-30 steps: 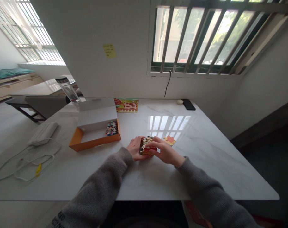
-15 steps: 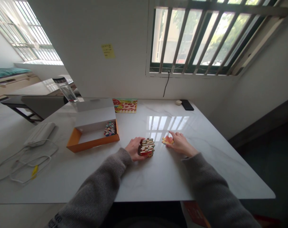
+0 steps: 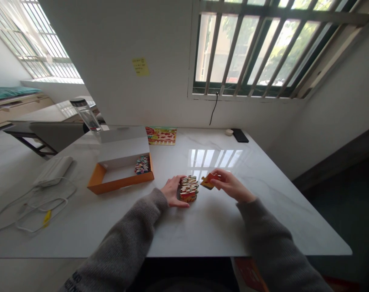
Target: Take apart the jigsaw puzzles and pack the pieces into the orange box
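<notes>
Centrally, the left hand (image 3: 172, 191) curls around the near left side of the stack of puzzle pieces (image 3: 189, 189) standing on the white table (image 3: 202, 227). Just right of the stack, the right hand (image 3: 231, 186) pinches one orange puzzle piece (image 3: 207, 181) between its fingertips. Left of the stack sits an open orange box (image 3: 111, 185) holding loose pieces (image 3: 142, 164).

The white table (image 3: 202, 231) carries an orange box (image 3: 117, 187), a stack of puzzle pieces (image 3: 188, 189), a cable (image 3: 46, 217) and a phone (image 3: 240, 136).

Bright window (image 3: 257, 44) backlight; tabletop (image 3: 213, 156) glare — edges warped
</notes>
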Demonstrator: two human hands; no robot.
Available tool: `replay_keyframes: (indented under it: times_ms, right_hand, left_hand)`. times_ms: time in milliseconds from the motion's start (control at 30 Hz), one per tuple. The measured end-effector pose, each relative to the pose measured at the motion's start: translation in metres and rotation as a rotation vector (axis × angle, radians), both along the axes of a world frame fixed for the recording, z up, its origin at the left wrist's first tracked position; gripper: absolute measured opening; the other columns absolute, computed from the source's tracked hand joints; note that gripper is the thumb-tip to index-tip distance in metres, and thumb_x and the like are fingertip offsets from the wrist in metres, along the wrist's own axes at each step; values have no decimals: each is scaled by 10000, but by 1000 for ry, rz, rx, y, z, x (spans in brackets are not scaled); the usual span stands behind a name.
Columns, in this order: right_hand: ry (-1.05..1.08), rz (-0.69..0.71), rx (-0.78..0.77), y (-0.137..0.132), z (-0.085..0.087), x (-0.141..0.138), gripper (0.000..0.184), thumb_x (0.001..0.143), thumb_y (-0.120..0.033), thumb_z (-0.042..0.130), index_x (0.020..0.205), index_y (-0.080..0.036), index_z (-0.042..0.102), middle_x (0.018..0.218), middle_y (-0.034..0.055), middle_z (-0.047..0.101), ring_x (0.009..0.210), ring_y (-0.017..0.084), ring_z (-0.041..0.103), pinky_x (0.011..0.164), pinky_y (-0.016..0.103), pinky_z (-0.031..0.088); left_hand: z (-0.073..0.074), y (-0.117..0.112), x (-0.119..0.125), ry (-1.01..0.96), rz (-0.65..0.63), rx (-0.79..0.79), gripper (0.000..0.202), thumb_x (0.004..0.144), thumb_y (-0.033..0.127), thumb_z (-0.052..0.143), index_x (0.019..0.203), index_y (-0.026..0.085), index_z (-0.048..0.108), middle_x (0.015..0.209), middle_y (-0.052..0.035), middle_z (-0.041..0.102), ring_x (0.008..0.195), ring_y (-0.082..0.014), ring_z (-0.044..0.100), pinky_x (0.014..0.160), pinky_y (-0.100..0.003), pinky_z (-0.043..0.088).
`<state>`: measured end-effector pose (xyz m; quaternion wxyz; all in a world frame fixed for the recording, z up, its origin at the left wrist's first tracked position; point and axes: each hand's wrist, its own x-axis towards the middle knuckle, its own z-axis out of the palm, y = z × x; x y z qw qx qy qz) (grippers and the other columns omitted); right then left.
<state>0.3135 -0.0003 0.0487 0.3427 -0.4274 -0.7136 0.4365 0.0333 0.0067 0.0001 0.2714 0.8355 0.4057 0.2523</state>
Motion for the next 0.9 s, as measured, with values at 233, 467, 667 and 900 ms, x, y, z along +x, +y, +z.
replay_keyframes:
  times_ms: [233,467,667,900]
  right_hand:
    - [-161,204,298,-29,0,-53,136,917,-281,606,989,-224,707,959,50,581,844,169,578,780,319,510]
    - [-148,213,376,-32,-12,-58,321,946,-165,512,1226,-289,605,1091,59,544,979,184,575,875,364,530]
    - [-225,38,393,-22,-19,-45,766,808,-213,706,1472,-329,341,1244,91,454,1027,219,547,924,423,534]
    - [-373,109,393,-16,-36,-41,946,774,-245,744,1535,-330,189,1279,98,490,1166,272,500,1036,499,467]
  left_hand:
    - [1,-2,0,29,15,-1,1090,425,500,895,1348,213,392,1232,-106,547,1124,-335,542,1024,-503,415]
    - [3,-2,1,-10,20,3,837,586,466,821,1283,204,438,1153,-88,597,1039,-290,585,955,-464,463]
    - [1,2,1,-64,-11,2,795,578,419,826,1255,177,485,1123,-98,614,1017,-276,602,895,-429,504]
    - [2,9,-16,-126,-109,-136,902,517,424,883,1292,189,487,1168,-107,597,1044,-266,598,974,-441,484]
